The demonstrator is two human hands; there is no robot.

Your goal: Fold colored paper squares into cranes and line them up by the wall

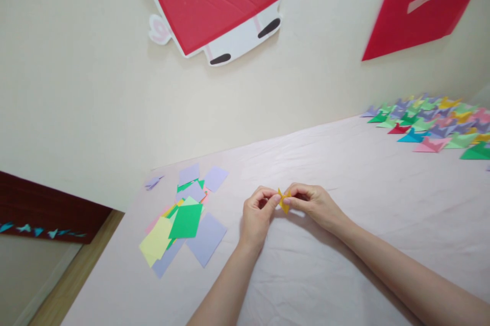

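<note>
We've a pale wall [76, 86] at back, matte & smooth; below it a lilac-white cloth [306, 285], soft w/ shallow creases, spread over the work surface. Our L forearm [227, 277] comes up from the bottom edge, slanting R; our R forearm [406, 275] reaches in from the lower R, long & low, slanting L. Far R on the cloth we see rows of folded paper figures [431, 145], multicol., sharp-pointed; on the L, a loose heap of flat rect. sheets [186, 221], green, yellow, lilac etc., overlapping at odd angles. Our L hand [258, 216] has fingers curled, thumb angled up & R; our R hand [316, 206] faces it, wrist nearly level, thumb & fingers pointing L. Smallest: the yellow paper piece [283, 201], crisp, folded, pointy, held btwn the two hands just above the cloth, near centre. Both grips pinched on it, thumb vs. fingers, one per side. Long axis approx. up-down in view, top tip leaning L, lower tip R; can't tell which end is front.
</note>
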